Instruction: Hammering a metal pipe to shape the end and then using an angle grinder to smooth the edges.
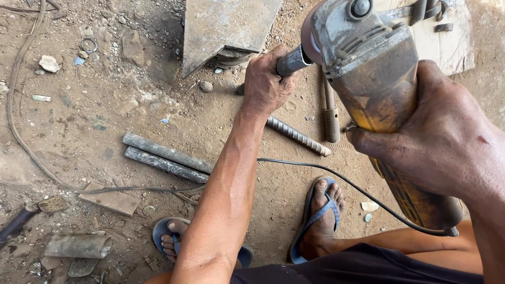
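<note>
On the dirt floor [79, 131] at the far left, a thin cable [16, 134] is trailed in a long curve, kept well apart from the feet. Further right, two grey pipes [165, 159] are laid side by side, touching, beside a flat scrap of plate [111, 200], and a slanted steel plate [223, 26] is seen at the top. Near the middle, the left hand [265, 84] is wrapped tight around the side handle [292, 62] of an angle grinder [371, 84], apparently so that the tool can be steadied against twisting. Below that hand, a ribbed steel bar [297, 137] is left lying on the ground, with a second, smoother rod [330, 115] just beside it. Two feet in blue sandals [321, 215] are planted apart under the arms, which suggests a braced squat. At the right, the right hand [447, 142] is clamped around the worn yellow body of the grinder, which is held raised above the ground, its head pointed away from the person. Its power cord [336, 181] is run out from the rear of the tool and across the floor between the feet.
</note>
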